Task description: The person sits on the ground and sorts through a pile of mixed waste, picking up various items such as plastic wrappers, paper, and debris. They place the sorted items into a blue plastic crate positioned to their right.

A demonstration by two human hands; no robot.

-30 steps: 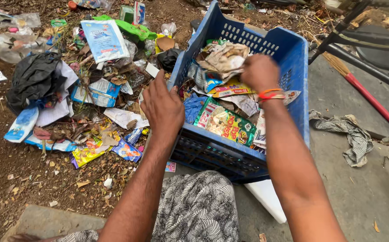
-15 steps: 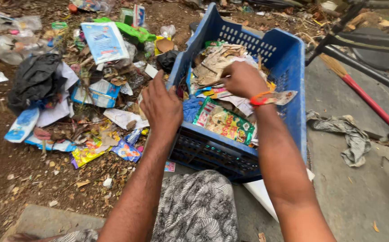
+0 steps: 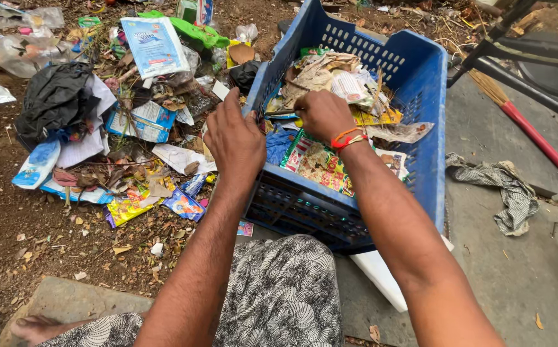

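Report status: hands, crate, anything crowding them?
Left hand on the blue crate rim. Right hand inside, fingers down in wrappers. Litter pile beside the crate's left wall.

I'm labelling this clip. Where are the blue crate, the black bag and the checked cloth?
Blue crate (image 3: 420, 64): head view, on its far right wall.
Black bag (image 3: 54, 99): head view, middle of the crumpled bag on the dirt.
Checked cloth (image 3: 513, 196): head view, middle of the cloth on the concrete.

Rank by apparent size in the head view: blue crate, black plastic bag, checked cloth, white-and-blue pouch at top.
1. blue crate
2. black plastic bag
3. checked cloth and white-and-blue pouch: they look alike in size, and the pouch lies farther from the camera, so I leave them unranked.
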